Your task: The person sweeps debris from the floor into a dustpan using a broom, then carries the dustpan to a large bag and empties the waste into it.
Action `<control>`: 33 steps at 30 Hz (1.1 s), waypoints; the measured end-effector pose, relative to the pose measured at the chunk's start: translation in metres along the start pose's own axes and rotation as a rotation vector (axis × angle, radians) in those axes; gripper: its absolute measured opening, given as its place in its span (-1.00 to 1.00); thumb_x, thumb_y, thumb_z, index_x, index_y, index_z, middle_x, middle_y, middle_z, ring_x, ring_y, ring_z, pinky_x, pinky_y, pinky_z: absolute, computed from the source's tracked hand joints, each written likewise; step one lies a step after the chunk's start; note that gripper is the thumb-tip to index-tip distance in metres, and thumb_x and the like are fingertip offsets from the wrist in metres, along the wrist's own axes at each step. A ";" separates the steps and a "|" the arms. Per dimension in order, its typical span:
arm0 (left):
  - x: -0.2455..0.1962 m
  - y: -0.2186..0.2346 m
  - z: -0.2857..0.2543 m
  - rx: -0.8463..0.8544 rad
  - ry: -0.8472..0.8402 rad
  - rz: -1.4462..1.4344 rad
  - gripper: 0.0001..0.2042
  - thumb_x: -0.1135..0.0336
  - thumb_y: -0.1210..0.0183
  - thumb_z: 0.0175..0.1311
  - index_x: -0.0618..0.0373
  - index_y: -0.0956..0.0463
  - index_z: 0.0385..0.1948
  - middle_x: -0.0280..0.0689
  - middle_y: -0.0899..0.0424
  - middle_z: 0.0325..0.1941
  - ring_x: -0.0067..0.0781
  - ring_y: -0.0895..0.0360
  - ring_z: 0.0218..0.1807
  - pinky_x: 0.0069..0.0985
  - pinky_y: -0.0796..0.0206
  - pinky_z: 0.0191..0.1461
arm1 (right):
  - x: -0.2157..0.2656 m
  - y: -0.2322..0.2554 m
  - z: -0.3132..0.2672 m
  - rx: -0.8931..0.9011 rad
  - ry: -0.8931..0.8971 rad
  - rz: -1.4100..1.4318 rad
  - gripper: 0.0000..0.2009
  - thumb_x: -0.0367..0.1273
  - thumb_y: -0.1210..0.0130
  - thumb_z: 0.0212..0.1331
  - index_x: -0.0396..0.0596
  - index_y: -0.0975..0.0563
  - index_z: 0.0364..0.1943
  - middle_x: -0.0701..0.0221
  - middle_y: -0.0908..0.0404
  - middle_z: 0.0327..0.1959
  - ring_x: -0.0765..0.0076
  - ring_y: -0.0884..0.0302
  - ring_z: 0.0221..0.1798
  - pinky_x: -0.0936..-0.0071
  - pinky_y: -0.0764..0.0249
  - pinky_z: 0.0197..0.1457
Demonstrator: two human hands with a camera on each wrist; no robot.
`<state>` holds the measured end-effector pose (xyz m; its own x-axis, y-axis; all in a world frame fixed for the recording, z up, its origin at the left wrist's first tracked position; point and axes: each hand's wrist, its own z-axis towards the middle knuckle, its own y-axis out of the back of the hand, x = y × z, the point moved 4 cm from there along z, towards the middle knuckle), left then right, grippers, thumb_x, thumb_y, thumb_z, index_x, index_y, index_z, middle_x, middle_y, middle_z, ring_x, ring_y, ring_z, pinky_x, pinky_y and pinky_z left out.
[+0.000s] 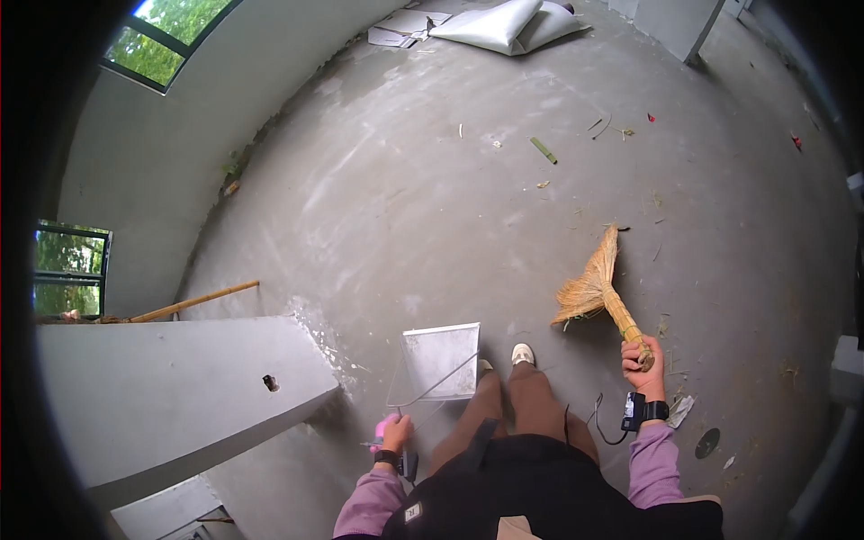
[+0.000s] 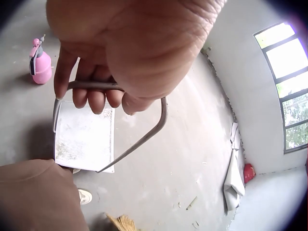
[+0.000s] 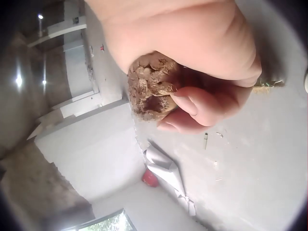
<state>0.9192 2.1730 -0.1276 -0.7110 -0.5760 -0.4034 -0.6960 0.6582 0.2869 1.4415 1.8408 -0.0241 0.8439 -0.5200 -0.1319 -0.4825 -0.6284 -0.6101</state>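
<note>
My left hand (image 1: 396, 436) grips the bent wire handle (image 2: 164, 113) of a pale metal dustpan (image 1: 443, 353). In the left wrist view, its fingers curl round the top bar, with the dustpan's scuffed pan below. My right hand (image 1: 650, 364) holds a straw broom (image 1: 589, 283) by its bound handle. The bristles fan out close over the floor, ahead and to the right of my feet. From the right wrist, the rough stub end of the broom handle (image 3: 150, 86) pokes out of the fist, fingers wrapped round it.
A pink spray bottle (image 2: 42, 68) stands on the floor near my left hand. Green scraps (image 1: 544, 150) and straw bits litter the grey floor. A white slab (image 1: 180, 387) juts in at left, a bamboo pole (image 1: 193, 301) behind it. Folded white sheeting (image 1: 508, 27) lies far ahead.
</note>
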 end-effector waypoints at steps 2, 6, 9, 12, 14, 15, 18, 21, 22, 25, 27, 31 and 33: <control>-0.020 -0.005 -0.005 0.046 0.020 -0.045 -0.76 0.21 -0.03 0.18 0.24 -0.43 -0.43 -0.34 -0.47 -0.56 -0.55 -0.41 -0.59 -0.63 -0.33 -0.54 | -0.022 -0.006 -0.002 0.017 -0.020 -0.099 -0.74 -0.24 -0.01 0.05 -0.13 -0.30 -0.36 0.55 -0.36 -0.56 0.61 -0.32 -0.62 0.66 -0.14 -0.72; -0.023 0.006 0.017 -0.079 -0.071 0.117 -0.66 0.12 -0.07 0.10 0.29 -0.53 -0.40 -0.26 -0.58 -0.49 -0.44 -0.50 -0.50 -0.51 -0.34 -0.48 | -0.082 0.008 -0.008 -0.049 -0.015 -0.392 -0.78 -0.23 0.01 0.04 -0.06 -0.30 -0.41 0.56 -0.34 -0.57 0.60 -0.27 -0.65 0.65 -0.10 -0.75; -0.043 0.006 0.021 -0.081 -0.122 0.172 -0.64 0.10 -0.07 0.08 0.31 -0.54 -0.41 -0.19 -0.58 -0.51 -0.41 -0.53 -0.45 -0.46 -0.38 -0.39 | -0.117 -0.006 -0.009 -0.008 -0.075 -0.381 -0.74 -0.25 0.04 0.04 -0.16 -0.34 -0.30 0.55 -0.32 -0.58 0.61 -0.23 -0.67 0.66 -0.08 -0.77; -0.048 0.016 0.025 -0.088 -0.172 0.301 -0.61 0.07 -0.06 0.06 0.33 -0.55 -0.42 -0.05 -0.60 -0.46 -0.23 -0.56 -0.37 -0.37 -0.38 -0.27 | -0.150 -0.022 0.007 0.094 -0.198 -0.351 -0.70 -0.22 0.03 0.09 -0.19 -0.36 -0.26 0.55 -0.30 -0.58 0.61 -0.22 -0.66 0.66 -0.10 -0.73; -0.037 0.018 0.050 -0.100 -0.220 0.379 -0.59 0.06 -0.06 0.04 0.34 -0.55 -0.42 0.06 -0.59 -0.41 -0.09 -0.57 -0.29 -0.31 -0.36 -0.19 | -0.184 -0.038 0.027 0.136 -0.284 -0.359 -0.71 -0.20 0.00 0.11 -0.16 -0.38 -0.26 0.55 -0.30 -0.58 0.61 -0.22 -0.64 0.66 -0.11 -0.72; -0.044 0.018 0.043 -0.104 -0.190 0.349 -0.56 0.03 -0.05 0.03 0.37 -0.55 -0.40 0.13 -0.58 -0.34 0.05 -0.53 -0.19 -0.25 -0.32 -0.09 | -0.204 -0.046 0.037 0.152 -0.349 -0.366 -0.70 -0.19 -0.01 0.14 -0.16 -0.38 -0.25 0.55 -0.29 -0.58 0.61 -0.21 -0.63 0.66 -0.11 -0.68; -0.046 0.014 0.041 -0.059 -0.192 0.421 -0.55 0.03 -0.07 0.02 0.38 -0.54 -0.39 0.11 -0.58 -0.34 0.03 -0.53 -0.19 -0.26 -0.32 -0.09 | -0.261 -0.066 0.072 0.168 -0.456 -0.517 -0.77 -0.28 -0.02 0.11 -0.13 -0.37 -0.27 0.53 -0.33 -0.58 0.56 -0.25 -0.62 0.58 -0.16 -0.62; -0.017 0.010 0.058 -0.107 -0.304 0.331 -0.54 0.02 -0.08 0.01 0.38 -0.52 -0.35 0.11 -0.58 -0.32 0.05 -0.53 -0.19 -0.25 -0.32 -0.09 | -0.320 -0.083 0.111 0.216 -0.651 -0.501 -0.81 -0.33 -0.01 0.08 -0.12 -0.35 -0.29 0.52 -0.34 -0.58 0.54 -0.30 -0.59 0.55 -0.19 -0.58; -0.017 0.014 0.052 -0.119 -0.280 0.354 -0.54 0.02 -0.08 0.01 0.38 -0.52 -0.35 0.11 -0.58 -0.32 0.05 -0.53 -0.19 -0.25 -0.32 -0.09 | -0.341 -0.088 0.123 0.201 -0.694 -0.508 -0.82 -0.34 -0.01 0.08 -0.11 -0.35 -0.30 0.52 -0.35 -0.58 0.54 -0.30 -0.58 0.55 -0.20 -0.57; -0.024 0.020 0.047 -0.115 -0.224 0.384 -0.55 0.03 -0.09 0.01 0.37 -0.51 -0.38 0.09 -0.58 -0.34 0.05 -0.53 -0.20 -0.25 -0.33 -0.12 | -0.403 -0.108 0.148 0.151 -0.773 -0.568 -0.87 -0.40 0.00 0.04 -0.10 -0.33 -0.38 0.51 -0.33 -0.60 0.53 -0.31 -0.57 0.56 -0.24 -0.48; -0.039 0.026 0.033 -0.162 -0.194 0.415 -0.54 0.01 -0.10 0.02 0.38 -0.50 -0.39 0.09 -0.58 -0.35 0.05 -0.53 -0.21 -0.25 -0.33 -0.12 | -0.443 -0.100 0.177 0.096 -0.901 -0.418 -0.88 -0.43 0.01 0.03 -0.07 -0.28 -0.47 0.49 -0.31 -0.63 0.50 -0.32 -0.56 0.54 -0.30 -0.42; -0.035 0.031 0.033 -0.111 -0.145 0.469 -0.50 -0.03 -0.12 0.02 0.40 -0.49 -0.36 0.11 -0.58 -0.34 0.06 -0.53 -0.21 -0.24 -0.32 -0.12 | -0.493 -0.100 0.212 0.064 -0.889 -0.515 -0.85 -0.44 0.00 0.00 -0.01 -0.25 -0.53 0.54 -0.26 -0.66 0.53 -0.27 -0.59 0.54 -0.30 -0.45; -0.032 0.028 0.033 -0.126 -0.146 0.480 -0.49 -0.03 -0.12 0.02 0.41 -0.49 -0.35 0.12 -0.57 -0.33 0.07 -0.53 -0.20 -0.24 -0.32 -0.11 | -0.494 -0.098 0.233 0.045 -0.840 -0.554 -0.85 -0.43 -0.01 0.00 -0.01 -0.26 -0.52 0.54 -0.27 -0.65 0.54 -0.28 -0.60 0.54 -0.29 -0.48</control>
<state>0.9262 2.2256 -0.1353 -0.9383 -0.1440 -0.3145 -0.3077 0.7630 0.5685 1.1268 2.2940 -0.0813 0.8470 0.4258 -0.3182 0.0221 -0.6264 -0.7792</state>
